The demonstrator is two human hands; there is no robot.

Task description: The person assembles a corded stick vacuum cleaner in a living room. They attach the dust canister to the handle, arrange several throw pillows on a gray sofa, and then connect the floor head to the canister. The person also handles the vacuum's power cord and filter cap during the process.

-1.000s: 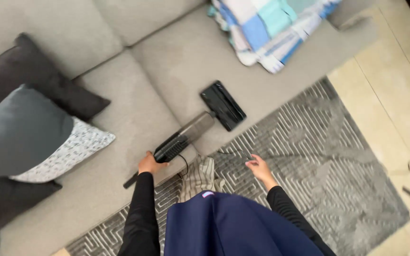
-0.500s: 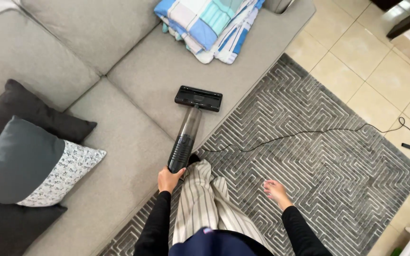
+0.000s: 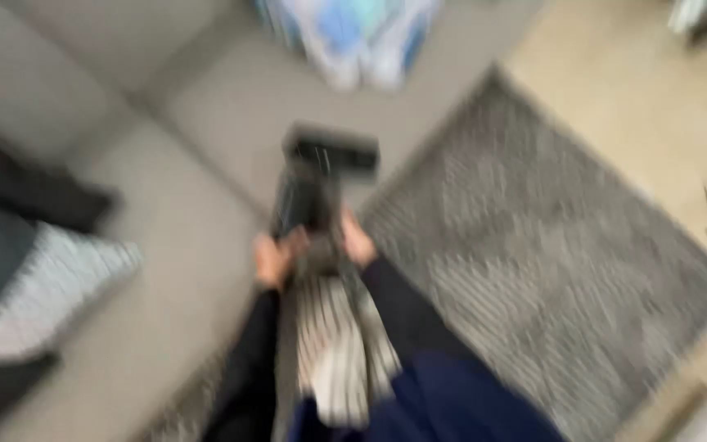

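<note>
Both hands meet at the picture's centre: the left hand (image 3: 274, 260) and right hand (image 3: 357, 242) grip the dark vacuum (image 3: 314, 192), steadying its head flat on the grey sofa (image 3: 206, 123) seat beside the rug (image 3: 550, 245).

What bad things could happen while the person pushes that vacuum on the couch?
Two things, maybe. The vacuum has its head close to the folded blue and white blanket on the sofa, so it might catch or drag the cloth. Both the left hand and right hand are at the vacuum, but the picture is too blurred to judge either grip, so a slip is possible. The cushions lie off to the side.
</note>
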